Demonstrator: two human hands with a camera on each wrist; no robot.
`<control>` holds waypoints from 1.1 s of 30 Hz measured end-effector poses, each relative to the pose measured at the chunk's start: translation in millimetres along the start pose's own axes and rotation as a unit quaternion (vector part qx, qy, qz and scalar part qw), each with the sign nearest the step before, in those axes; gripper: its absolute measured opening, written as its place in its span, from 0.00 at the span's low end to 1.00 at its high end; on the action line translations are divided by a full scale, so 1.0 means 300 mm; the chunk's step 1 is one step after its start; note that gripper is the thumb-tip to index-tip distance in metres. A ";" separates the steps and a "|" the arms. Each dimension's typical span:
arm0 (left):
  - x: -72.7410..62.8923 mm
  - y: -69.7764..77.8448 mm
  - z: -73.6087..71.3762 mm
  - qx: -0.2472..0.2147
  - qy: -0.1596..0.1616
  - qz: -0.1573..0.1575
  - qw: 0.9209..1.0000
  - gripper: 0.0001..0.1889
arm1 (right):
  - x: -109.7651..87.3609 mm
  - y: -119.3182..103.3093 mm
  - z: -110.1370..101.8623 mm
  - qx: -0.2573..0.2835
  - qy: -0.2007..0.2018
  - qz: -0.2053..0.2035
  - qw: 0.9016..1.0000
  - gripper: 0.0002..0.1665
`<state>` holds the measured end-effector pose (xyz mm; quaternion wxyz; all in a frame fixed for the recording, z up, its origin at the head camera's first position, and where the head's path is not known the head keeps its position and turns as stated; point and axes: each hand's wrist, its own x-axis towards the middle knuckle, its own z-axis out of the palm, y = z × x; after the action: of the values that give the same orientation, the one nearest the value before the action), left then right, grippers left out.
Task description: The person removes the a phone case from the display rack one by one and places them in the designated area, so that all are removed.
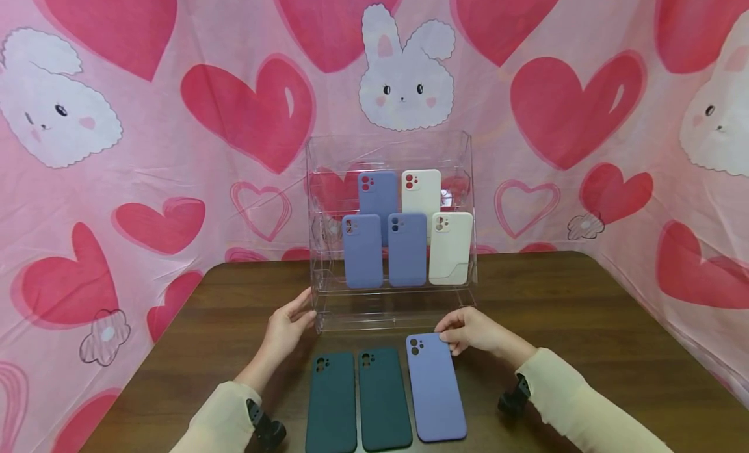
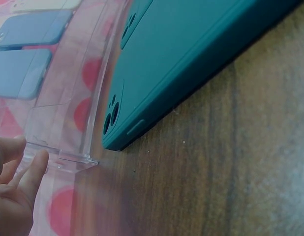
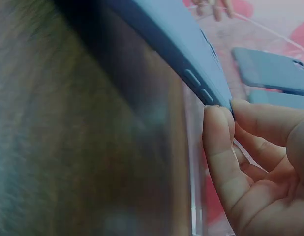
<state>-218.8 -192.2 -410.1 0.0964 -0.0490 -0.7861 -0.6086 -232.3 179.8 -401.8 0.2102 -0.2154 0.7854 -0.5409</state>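
Between the thumb and fingers of my right hand (image 1: 468,329) is the top right corner of a lavender phone case (image 1: 436,388). The right wrist view shows that case (image 3: 191,54) tilted, its corner pinched and its edge raised off the table. My left hand (image 1: 287,326) holds the lower left side of a clear display stand (image 1: 392,321); in the left wrist view its thumb and fingers are at the stand's edge. Two dark green phone cases, one at the left (image 1: 331,401) and one in the middle (image 1: 384,399), lie flat beside the lavender one.
On the stand's tiers, lavender cases (image 1: 363,251) and white cases (image 1: 450,248) stand upright in two rows. The brown wooden table (image 1: 544,303) reaches back to a pink cloth (image 1: 339,102) with hearts and rabbits. Black wrist cameras (image 1: 266,427) sit on both sleeves.
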 end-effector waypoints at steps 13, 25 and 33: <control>0.000 0.003 0.001 -0.002 0.001 0.005 1.000 0.27 | 0.021 0.043 0.055 -0.087 0.021 -0.007 0.996 0.11; -0.003 0.006 0.000 0.005 -0.002 0.002 1.000 0.26 | 0.023 0.041 0.061 -0.115 0.014 -0.013 0.993 0.08; -0.001 0.000 -0.002 0.004 -0.004 0.009 1.000 0.27 | 0.021 0.036 0.059 -0.118 0.011 -0.012 0.993 0.09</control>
<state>-218.3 -192.9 -410.1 0.0987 -0.0577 -0.7884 -0.6044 -228.7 166.1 -418.4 0.1682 -0.2425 0.8433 -0.4492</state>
